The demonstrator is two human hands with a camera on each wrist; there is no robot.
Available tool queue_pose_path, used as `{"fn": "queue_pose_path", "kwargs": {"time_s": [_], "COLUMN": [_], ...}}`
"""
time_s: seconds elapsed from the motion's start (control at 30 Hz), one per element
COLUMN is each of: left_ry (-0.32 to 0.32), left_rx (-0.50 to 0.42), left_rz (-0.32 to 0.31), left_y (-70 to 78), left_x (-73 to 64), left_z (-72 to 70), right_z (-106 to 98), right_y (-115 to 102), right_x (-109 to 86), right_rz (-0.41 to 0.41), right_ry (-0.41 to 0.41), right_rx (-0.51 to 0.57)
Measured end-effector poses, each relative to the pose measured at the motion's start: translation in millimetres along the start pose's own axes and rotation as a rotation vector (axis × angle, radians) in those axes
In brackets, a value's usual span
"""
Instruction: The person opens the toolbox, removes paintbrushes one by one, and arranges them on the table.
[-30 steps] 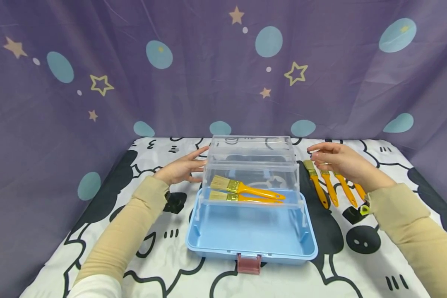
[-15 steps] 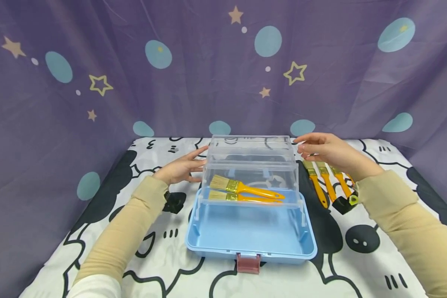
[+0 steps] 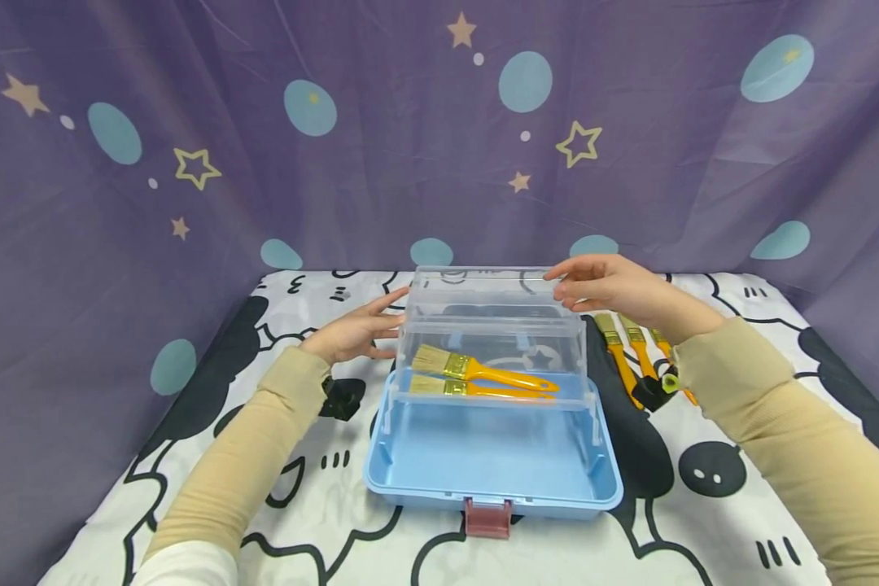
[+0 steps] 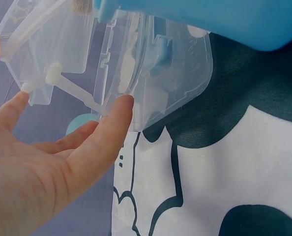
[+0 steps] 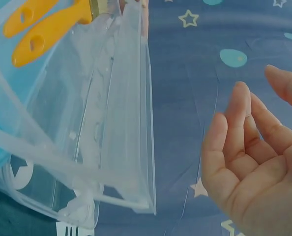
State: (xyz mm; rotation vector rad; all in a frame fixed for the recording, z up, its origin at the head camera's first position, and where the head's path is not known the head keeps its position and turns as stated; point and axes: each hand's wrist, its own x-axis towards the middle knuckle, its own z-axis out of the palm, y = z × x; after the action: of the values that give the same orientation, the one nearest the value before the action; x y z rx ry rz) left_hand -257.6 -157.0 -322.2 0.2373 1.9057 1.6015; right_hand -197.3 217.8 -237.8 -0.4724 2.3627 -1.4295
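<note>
A light blue storage box (image 3: 494, 464) stands open, with clear plastic trays (image 3: 498, 325) raised on white arms over its back half. In the tray lie two paintbrushes (image 3: 494, 375) with orange handles, bristles to the left. My left hand (image 3: 352, 334), fingers spread, is at the left side of the trays; the left wrist view shows a fingertip right at a white hinge arm (image 4: 76, 92). Over the back right corner of the trays hovers my right hand (image 3: 618, 286), fingers loosely bent and holding nothing. Several more paintbrushes (image 3: 618, 362) lie right of the box, partly behind the right wrist.
A white cloth (image 3: 322, 529) with black cartoon outlines covers the table. Behind it hangs a purple curtain (image 3: 410, 163) with stars and blue ovals. The box's pinkish latch (image 3: 487, 519) hangs down at the front.
My right hand has moved left and slightly up, from above the loose paintbrushes to the back right of the trays. The left hand and the box have stayed in place.
</note>
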Motion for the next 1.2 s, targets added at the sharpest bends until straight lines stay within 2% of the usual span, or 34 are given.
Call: {"fn": "queue_pose_path", "kwargs": {"time_s": [0.13, 0.57, 0.9, 1.2], "left_ry": [0.006, -0.011, -0.01, -0.012], "left_rx": [-0.006, -0.008, -0.006, 0.003], "left_rz": [-0.008, -0.007, -0.002, 0.003], "left_y": [0.4, 1.5, -0.7, 0.9], "left_x": [0.2, -1.7, -0.9, -1.5], "left_z": [0.2, 0.5, -0.5, -0.6], "right_z": [6, 27, 44, 56], "right_y": [-2, -3, -1, 3], "right_x": [5.3, 17.4, 23.7, 27.4], "right_rz": [-0.02, 0.012, 0.029, 0.024], "right_ry": [-0.039, -0.2, -0.233, -0.265], "right_rx": [-0.019, -0.12, -0.213, -0.254]}}
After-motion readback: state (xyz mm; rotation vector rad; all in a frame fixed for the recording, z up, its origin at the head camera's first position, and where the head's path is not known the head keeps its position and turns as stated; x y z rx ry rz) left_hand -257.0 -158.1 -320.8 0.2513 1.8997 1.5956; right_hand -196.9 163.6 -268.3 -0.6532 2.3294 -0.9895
